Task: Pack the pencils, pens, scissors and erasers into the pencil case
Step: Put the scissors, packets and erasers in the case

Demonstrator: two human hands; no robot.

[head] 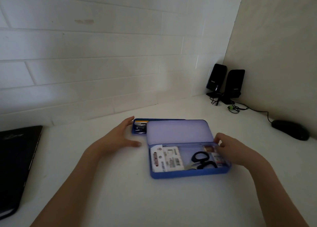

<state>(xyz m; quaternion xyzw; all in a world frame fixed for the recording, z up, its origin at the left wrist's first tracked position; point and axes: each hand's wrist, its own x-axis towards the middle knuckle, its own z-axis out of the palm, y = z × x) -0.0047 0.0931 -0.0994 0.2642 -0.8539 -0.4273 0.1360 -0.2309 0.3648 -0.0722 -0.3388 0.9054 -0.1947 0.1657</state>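
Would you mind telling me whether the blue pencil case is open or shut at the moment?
Open. The pencil case has its lid raised behind the tray, and the black-handled scissors inside lie in plain view.

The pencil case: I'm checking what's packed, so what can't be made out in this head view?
- Tray behind the pencil case: mostly hidden by the raised lid, so its contents are unclear.
- Packet labels: too blurred to read.
- Scissors: blades largely hidden under the packets.
- Right end of the case: covered by the right hand.
- Laptop: cut off by the left edge.
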